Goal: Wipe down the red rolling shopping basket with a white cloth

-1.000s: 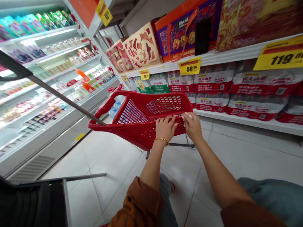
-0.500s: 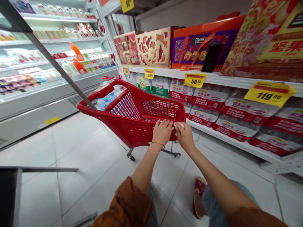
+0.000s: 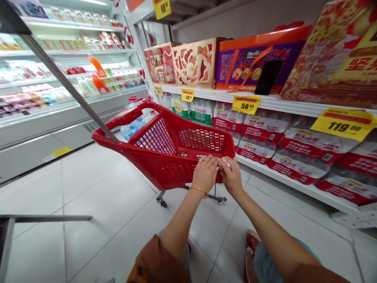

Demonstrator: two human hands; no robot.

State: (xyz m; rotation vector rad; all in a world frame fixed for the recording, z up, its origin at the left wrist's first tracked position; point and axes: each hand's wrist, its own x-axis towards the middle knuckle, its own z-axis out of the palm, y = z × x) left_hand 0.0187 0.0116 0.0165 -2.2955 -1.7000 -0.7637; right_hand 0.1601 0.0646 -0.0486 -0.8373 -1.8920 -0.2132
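Note:
A red plastic shopping cart (image 3: 165,151) on small wheels stands on the white tiled floor in a shop aisle. Both my hands grip its near rim, side by side. My left hand (image 3: 205,173), with a gold bangle at the wrist, has its fingers curled over the rim. My right hand (image 3: 231,175) touches it on the right, fingers also wrapped over the rim. I see nothing inside the cart's mesh basket.
Shelves on the right hold shrink-wrapped water bottle packs (image 3: 294,137) below and gift boxes (image 3: 247,65) above, with yellow price tags (image 3: 246,104). A refrigerated display (image 3: 59,90) runs along the left. A grey pole (image 3: 67,84) slants across the left. Open tiled floor (image 3: 97,212) lies ahead left.
The cart has rolled forward along the aisle with my hands on its rim. The view has levelled and the shelves on the right have slid closer.

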